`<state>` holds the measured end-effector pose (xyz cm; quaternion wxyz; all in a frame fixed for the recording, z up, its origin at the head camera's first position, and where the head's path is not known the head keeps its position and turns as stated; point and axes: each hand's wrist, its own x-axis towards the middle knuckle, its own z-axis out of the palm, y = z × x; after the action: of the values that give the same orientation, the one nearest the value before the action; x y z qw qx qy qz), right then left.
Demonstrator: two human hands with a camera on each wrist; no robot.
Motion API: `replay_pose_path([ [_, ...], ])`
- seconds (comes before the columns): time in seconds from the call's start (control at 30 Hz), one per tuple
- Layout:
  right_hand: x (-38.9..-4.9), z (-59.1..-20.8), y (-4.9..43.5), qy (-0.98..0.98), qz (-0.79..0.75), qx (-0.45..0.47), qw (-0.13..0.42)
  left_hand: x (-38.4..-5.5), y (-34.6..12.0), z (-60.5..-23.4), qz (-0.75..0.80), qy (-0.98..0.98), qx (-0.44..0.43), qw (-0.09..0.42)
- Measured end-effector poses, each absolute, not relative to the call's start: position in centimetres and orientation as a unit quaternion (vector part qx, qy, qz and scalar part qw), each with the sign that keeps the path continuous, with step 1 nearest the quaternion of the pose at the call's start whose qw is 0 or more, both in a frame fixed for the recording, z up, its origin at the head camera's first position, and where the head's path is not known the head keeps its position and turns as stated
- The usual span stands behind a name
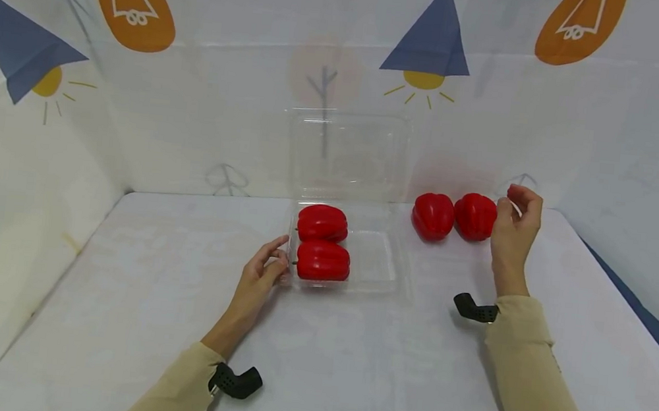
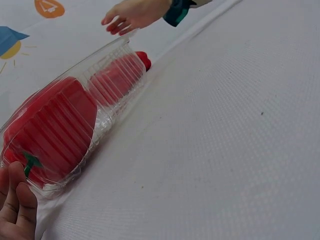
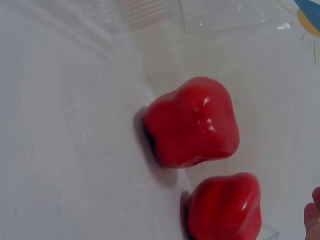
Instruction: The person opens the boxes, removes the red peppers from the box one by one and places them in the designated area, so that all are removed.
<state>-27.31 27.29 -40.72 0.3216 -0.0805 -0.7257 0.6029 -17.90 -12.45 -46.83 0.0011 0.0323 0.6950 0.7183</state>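
A clear plastic clamshell box sits on the table with its lid raised against the back wall. Inside, along its left side, lie two red bell peppers: a rear one and a front one. My left hand rests its fingers at the box's left wall, beside a green stem. To the right of the box, two more red bell peppers stand side by side. Just right of them my right hand hovers, fingers loosely bent and holding nothing.
A white cloth covers the table, and a white sheet with printed lamps hangs right behind it. Each wrist carries a small black camera mount. The table's right edge runs beyond the right arm.
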Motion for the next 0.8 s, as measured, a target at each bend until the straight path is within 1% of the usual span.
replay_pose_path([
  [0.2, -26.8, -40.0, 25.6, -0.749, 0.588, -0.036, 0.304, -17.9, -12.4, -46.9, 0.717, 0.696, 0.032, 0.001],
  [0.43, -26.5, -39.5, 23.8, -0.745, 0.605, 0.011, 0.281, -17.8, -12.5, -46.8, 0.717, 0.696, 0.034, 0.002],
  [0.57, -26.1, -39.2, 22.7, -0.753, 0.605, 0.022, 0.259, -17.8, -12.4, -46.9, 0.72, 0.693, 0.037, -0.001],
  [0.8, -26.1, -39.8, 21.9, -0.778, 0.581, 0.04, 0.236, -17.8, -12.4, -46.9, 0.718, 0.695, 0.044, -0.004],
])
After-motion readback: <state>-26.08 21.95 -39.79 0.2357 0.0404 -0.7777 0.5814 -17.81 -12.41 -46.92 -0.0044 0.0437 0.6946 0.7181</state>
